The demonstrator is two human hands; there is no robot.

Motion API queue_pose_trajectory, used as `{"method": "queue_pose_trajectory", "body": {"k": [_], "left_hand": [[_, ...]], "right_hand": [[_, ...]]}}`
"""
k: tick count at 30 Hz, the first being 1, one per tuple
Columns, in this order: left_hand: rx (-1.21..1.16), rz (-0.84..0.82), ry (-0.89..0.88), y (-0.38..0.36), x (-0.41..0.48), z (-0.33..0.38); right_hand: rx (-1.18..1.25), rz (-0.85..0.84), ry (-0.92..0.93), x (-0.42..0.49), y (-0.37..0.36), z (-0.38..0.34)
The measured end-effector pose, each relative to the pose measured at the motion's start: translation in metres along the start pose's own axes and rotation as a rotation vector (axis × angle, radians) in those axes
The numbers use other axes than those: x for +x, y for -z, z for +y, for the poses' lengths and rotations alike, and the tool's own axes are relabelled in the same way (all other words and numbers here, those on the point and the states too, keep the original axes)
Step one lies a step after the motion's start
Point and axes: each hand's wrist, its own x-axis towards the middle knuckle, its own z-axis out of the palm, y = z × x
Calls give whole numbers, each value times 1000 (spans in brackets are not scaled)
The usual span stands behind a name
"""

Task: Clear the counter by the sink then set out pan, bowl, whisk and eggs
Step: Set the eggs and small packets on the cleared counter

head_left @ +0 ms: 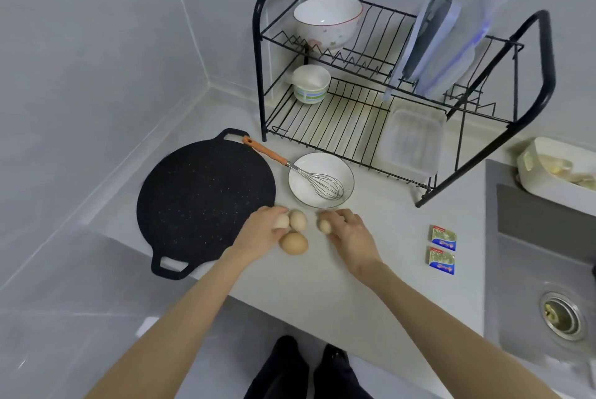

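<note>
A flat black speckled pan (203, 198) lies at the counter's left, its near handle over the edge. Right of it stands a shallow white bowl (304, 187) with a wire whisk (322, 184) resting in it, the orange handle pointing toward the pan. In front of the bowl are several brown eggs. My left hand (263, 232) curls around one egg (281, 221), beside two more eggs (293, 242) lying on the counter. My right hand (350, 237) holds another egg (324, 226) against the counter.
A black two-tier dish rack (380, 98) stands behind, holding a white bowl (327, 19), a striped cup (311, 84), cutting boards (451, 44) and a clear container (411, 142). Two small packets (442, 248) lie right of my hands. The sink (545, 266) is at far right.
</note>
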Motion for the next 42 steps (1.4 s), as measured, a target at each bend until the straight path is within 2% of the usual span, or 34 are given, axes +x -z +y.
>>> {"method": "queue_pose_trajectory", "body": {"k": [5,10,14,18,24,29,42], "left_hand": [[-40,105,21,-3,-4,1],[-111,215,-25,-5,-24,15],[-128,129,-111,-24,-38,41],[-98,48,-193,-55,-36,76],[-39,-35,-226,-90,-24,109],[20,-65,-236,-106,-21,109],[35,-59,-222,-111,-21,100]], "right_hand": [[54,11,-21,-10,7,7],[155,102,-67,-26,19,23],[203,157,-97,-45,33,40],[240,140,-150,-66,45,55],[260,110,-196,-88,50,74],[227,74,-159,-93,41,75],[176,30,-244,-92,35,70]]}}
